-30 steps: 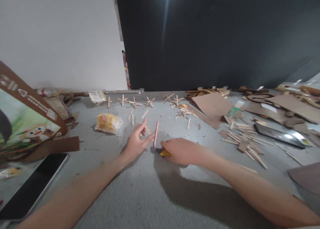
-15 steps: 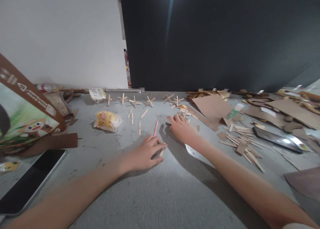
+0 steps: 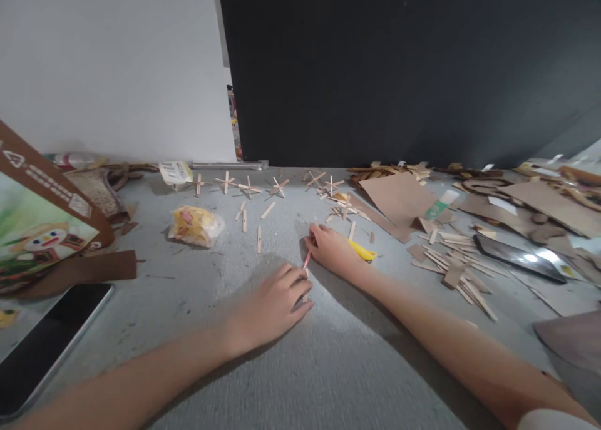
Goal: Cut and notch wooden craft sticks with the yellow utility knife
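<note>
My left hand (image 3: 284, 300) rests low over the table, its thumb and fingers curled round a short wooden stick (image 3: 305, 295) that is mostly hidden. My right hand (image 3: 331, 250) is closed on a slim pink pencil (image 3: 307, 260), which points down toward my left fingertips and that stick. Just beyond the right wrist lies a yellow object (image 3: 361, 250), partly covered by the arm. Loose wooden sticks (image 3: 259, 239) lie ahead of my left hand. Farther back stands a row of crossed-stick pieces (image 3: 279, 187).
On the left are a phone (image 3: 51, 345), a printed carton (image 3: 51, 217) and a yellow plastic packet (image 3: 195, 226). To the right lie a pile of sticks (image 3: 462, 273), cardboard sheets (image 3: 399, 198), a glue stick (image 3: 441, 204) and a dark shiny object (image 3: 519, 259).
My right hand has moved left and toward me and taken up the pink pencil, which was lying on the table. The yellow object has come into view. My left hand stays near the stick.
</note>
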Demonstrator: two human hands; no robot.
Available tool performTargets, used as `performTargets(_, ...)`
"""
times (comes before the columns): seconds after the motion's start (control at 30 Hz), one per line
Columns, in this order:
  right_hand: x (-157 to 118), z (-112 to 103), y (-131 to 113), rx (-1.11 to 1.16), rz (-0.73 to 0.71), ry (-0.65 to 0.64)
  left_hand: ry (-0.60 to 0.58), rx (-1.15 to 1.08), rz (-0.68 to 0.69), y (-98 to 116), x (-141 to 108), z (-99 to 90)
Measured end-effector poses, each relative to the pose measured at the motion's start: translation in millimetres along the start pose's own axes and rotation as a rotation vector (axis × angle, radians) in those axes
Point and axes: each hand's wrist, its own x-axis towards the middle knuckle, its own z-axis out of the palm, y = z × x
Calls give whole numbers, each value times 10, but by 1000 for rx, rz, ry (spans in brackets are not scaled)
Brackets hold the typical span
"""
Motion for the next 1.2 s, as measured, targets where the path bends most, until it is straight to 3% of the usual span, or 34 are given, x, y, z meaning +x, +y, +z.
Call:
performTargets(0.17,45,-49,89,138,74,-25,13,-12,-30,-30,2,9)
performTargets(0.43,122,-22,242,200,56,38,36,-82,10,-89,7,15)
performTargets(0.57,102,-15,247,280,57,143,31,-94,-64,-247,31,-41)
performTargets(0.7,5,24,221,587,-30,323,106,-128,-176,-492,74,-80)
performTargets(0.87,-98,76,146,613,-78,295,176,-157,-196,-674,108,-65)
performTargets(1.03,-136,125,128,678,-82,365,113,-146,-185,-660,105,-104)
performTargets(1.2,-134,157,168,727,-61,353,-10,-156,-149,-706,99,-213)
